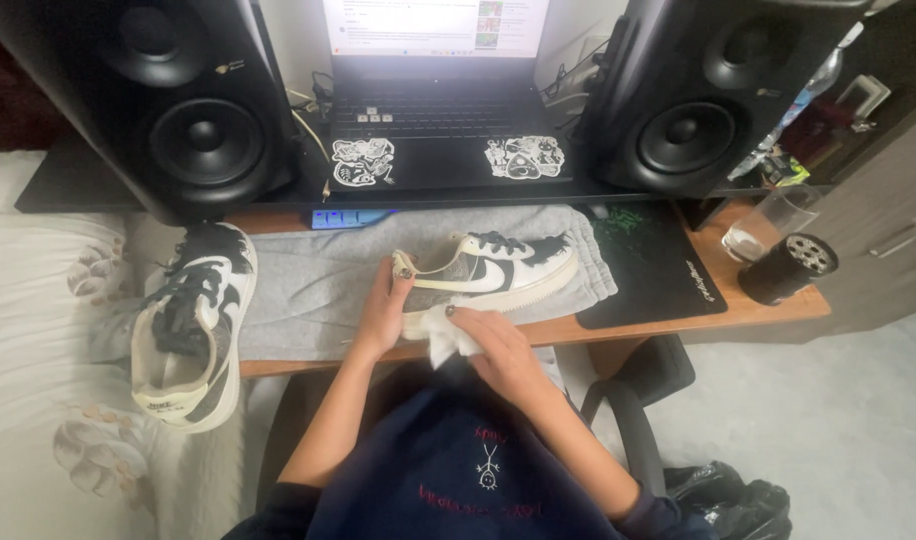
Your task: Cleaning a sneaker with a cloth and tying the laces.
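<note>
Left hand (383, 315) steadies sneaker (493, 268); right hand (498, 350) presses white cloth (440, 335).

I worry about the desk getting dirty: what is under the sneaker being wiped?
A grey cloth is spread under the black-and-white sneaker, covering the wooden desk there. The left hand hides the heel's underside; the desk surface beneath cannot be seen.
</note>
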